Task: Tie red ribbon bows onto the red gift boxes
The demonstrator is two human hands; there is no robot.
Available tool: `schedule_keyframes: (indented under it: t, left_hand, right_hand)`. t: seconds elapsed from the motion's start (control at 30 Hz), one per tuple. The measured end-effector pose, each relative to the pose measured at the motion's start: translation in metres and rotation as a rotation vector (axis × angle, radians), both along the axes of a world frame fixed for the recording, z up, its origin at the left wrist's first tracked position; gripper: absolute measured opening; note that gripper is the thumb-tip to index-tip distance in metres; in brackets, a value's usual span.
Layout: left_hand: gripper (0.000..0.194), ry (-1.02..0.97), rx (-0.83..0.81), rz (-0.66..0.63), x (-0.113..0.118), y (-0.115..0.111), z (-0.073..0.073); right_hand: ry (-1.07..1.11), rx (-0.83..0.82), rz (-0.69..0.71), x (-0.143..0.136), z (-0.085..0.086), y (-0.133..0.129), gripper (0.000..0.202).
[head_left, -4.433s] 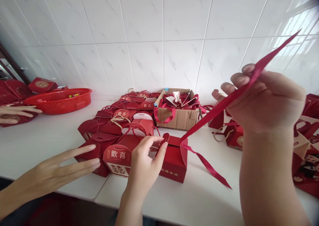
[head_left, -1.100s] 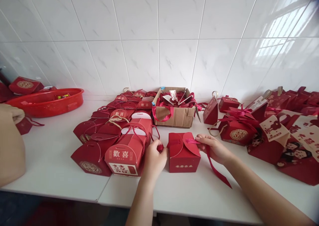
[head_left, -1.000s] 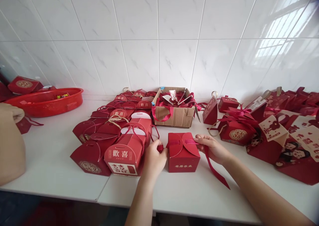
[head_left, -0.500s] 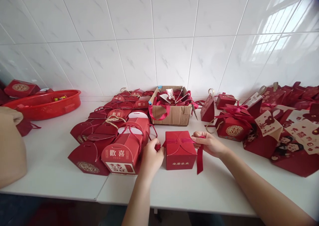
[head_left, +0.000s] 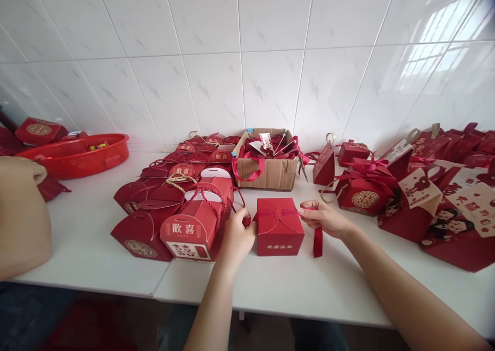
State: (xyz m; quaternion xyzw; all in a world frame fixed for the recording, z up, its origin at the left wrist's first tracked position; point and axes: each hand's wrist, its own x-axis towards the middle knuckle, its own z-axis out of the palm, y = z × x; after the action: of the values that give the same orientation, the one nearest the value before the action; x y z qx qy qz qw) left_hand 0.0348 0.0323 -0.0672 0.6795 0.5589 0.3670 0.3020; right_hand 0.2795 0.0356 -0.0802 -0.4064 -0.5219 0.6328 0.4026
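Note:
A red gift box (head_left: 280, 235) with gold characters on its front stands upright on the white table. A dark red ribbon (head_left: 317, 243) runs across its top, threaded under the curved lid flaps. At the box's left side my left hand (head_left: 238, 232) is closed on one end of that ribbon. My right hand (head_left: 323, 218) pinches the other end at the right side, and a tail hangs below the fingers. Close beside my left hand sits a larger red box (head_left: 193, 227) with a twisted cord handle.
Behind the gift box stands an open cardboard box (head_left: 266, 174) holding ribbons and tags. Many red boxes (head_left: 143, 232) crowd the left; tagged favour boxes (head_left: 361, 194) fill the right. A red basin (head_left: 81, 157) and a person's beige sleeve (head_left: 23, 217) are at far left.
My right hand has drawn slightly to the right, and the ribbon's tail has shifted with it. The left hand keeps its hold beside the box. The whole view has moved a little.

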Motion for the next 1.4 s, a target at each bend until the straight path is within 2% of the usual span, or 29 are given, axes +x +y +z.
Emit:
schedule_keyframes:
  t: [0.27, 0.53, 0.7, 0.87, 1.03, 1.2, 1.3, 1.4]
  left_hand:
    - [0.017, 0.073, 0.068, -0.006, 0.003, -0.002, -0.003]
    - [0.009, 0.302, 0.06, 0.031, 0.01, -0.008, -0.001]
    - [0.016, 0.521, -0.01, 0.072, 0.012, -0.013, -0.006]
    - [0.028, 0.665, -0.036, 0.111, 0.017, -0.012, -0.014]
    - [0.031, 0.732, -0.038, 0.137, 0.023, -0.013, -0.015]
    - [0.033, 0.755, -0.011, 0.143, 0.026, -0.017, -0.014]
    - [0.033, 0.762, 0.003, 0.119, 0.025, -0.019, -0.013]
    - [0.032, 0.764, 0.015, 0.096, 0.023, -0.019, -0.014]
  right_hand:
    - [-0.035, 0.04, 0.021, 0.002, -0.002, 0.003, 0.058]
    - [0.017, 0.058, -0.008, 0.01, -0.012, 0.009, 0.055]
    - [0.093, 0.119, -0.131, 0.011, -0.022, 0.013, 0.038]
    - [0.072, 0.138, -0.297, 0.016, -0.024, 0.015, 0.026]
    - [-0.116, 0.147, -0.558, 0.014, -0.026, 0.015, 0.027]
    - [-0.444, 0.147, -0.791, 0.009, -0.025, -0.002, 0.031]
    - [-0.68, 0.14, -0.833, 0.004, -0.02, -0.013, 0.029]
    - [-0.89, 0.133, -0.796, -0.005, -0.016, -0.016, 0.028]
